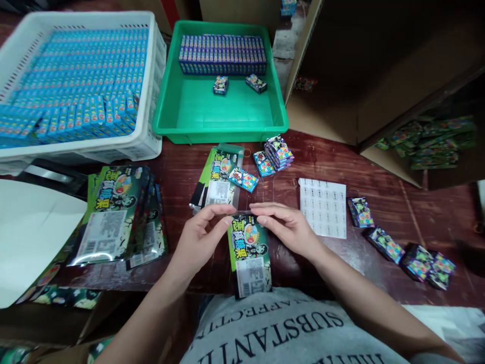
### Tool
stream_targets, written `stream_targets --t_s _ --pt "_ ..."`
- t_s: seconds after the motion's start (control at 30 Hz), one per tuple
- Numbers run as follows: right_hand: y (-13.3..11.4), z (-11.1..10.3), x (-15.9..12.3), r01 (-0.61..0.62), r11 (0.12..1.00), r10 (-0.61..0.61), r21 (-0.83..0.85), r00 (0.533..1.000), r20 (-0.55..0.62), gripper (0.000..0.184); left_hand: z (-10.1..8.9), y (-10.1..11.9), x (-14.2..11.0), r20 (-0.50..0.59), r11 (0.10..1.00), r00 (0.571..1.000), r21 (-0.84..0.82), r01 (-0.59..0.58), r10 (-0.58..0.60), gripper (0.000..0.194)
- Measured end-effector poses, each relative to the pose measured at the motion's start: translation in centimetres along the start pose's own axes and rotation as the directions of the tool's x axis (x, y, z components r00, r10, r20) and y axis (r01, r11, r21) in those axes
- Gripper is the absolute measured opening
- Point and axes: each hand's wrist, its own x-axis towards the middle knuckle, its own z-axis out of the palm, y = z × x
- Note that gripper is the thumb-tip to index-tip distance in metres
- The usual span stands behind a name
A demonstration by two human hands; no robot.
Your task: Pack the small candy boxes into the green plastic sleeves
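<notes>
My left hand (199, 237) and my right hand (286, 227) pinch the top edge of a green printed candy bag (250, 258) from both sides, over the near edge of the dark red table (394, 212). The bag hangs upright with its barcode end toward me. Just beyond my fingers lies another green bag (219, 179) flat on the table, with a small blue candy box (243, 179) resting on it. A short stack of small boxes (278, 151) and one loose box (263, 164) sit behind that.
A pile of green bags (117, 217) lies at the left. A white sticker sheet (323, 207) lies at the right, with several loose small boxes (401, 250) past it. A green tray (223, 119) and a white crate (144, 144) of blue boxes stand behind. An open carton (341, 116) stands at the right.
</notes>
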Motion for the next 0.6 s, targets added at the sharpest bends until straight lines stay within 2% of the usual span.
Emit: stream_targets --t_s 0.07,0.17,0.27,0.37,0.5,0.6 --pt "-0.4 -0.1 0.2 -0.022 1.000 0.022 0.021 1.000 0.018 0.016 -0.5 0.3 -0.1 0.032 1.000 0.999 0.026 -0.003 0.002 0.012" --pt "-1.0 0.2 0.7 -0.128 0.989 0.128 0.076 0.992 0.004 0.014 -0.8 0.6 0.0 0.065 1.000 0.998 0.005 0.020 -0.020 0.013" --pt "-1.6 0.8 1.4 -0.270 0.956 0.275 0.116 0.961 -0.037 0.018 -0.7 1.1 0.4 0.031 0.999 0.999 0.019 0.036 -0.037 0.015" --pt "-1.9 1.2 2.3 -0.348 0.926 0.358 0.148 0.932 -0.053 0.019 -0.7 1.5 1.0 0.012 0.998 0.998 0.025 0.057 -0.057 0.015" --pt "-1.9 0.8 2.2 -0.336 0.932 0.337 0.134 0.941 0.013 0.019 -1.4 1.2 1.3 0.094 0.994 0.991 0.047 0.094 -0.098 0.015" --pt "-2.1 0.2 1.6 -0.243 0.965 0.230 0.099 0.965 0.124 0.018 -2.3 0.5 1.0 0.185 0.998 0.982 0.057 0.018 -0.028 0.015"
